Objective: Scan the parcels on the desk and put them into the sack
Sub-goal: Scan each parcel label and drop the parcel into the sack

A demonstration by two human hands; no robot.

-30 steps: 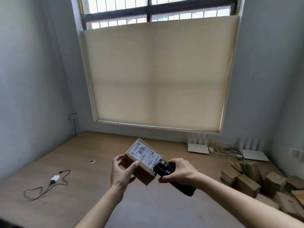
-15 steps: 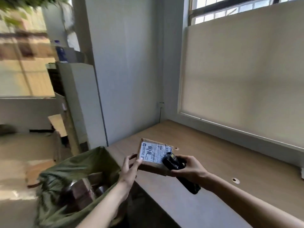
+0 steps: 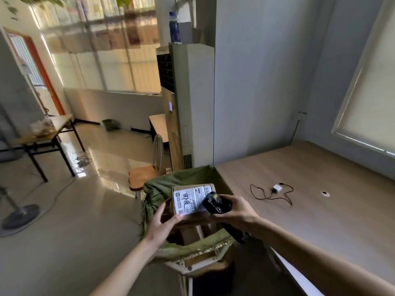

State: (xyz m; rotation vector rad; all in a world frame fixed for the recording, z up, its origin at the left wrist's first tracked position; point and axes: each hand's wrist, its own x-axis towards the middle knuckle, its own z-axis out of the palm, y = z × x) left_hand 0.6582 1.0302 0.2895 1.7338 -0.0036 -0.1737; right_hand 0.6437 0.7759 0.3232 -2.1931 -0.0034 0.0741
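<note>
A small cardboard parcel (image 3: 188,199) with a white shipping label faces up, held over the open mouth of a green sack (image 3: 168,186). My left hand (image 3: 163,223) grips the parcel's near left corner from below. My right hand (image 3: 235,212) holds a black handheld scanner (image 3: 215,202) whose head rests against the parcel's right side. The sack hangs on a white frame stand (image 3: 198,261) at the left end of the wooden desk (image 3: 320,210). Brown boxes lie inside the sack beneath the parcel.
A white charger with a black cable (image 3: 275,190) lies on the desk. A wooden chair (image 3: 147,171) stands just beyond the sack, beside a tall white air conditioner (image 3: 188,107). A fan base (image 3: 20,215) and a side table (image 3: 42,137) are on the left floor.
My view has swung left from the window to the sack. Both hands carried the parcel and scanner off the desk to above the sack's opening.
</note>
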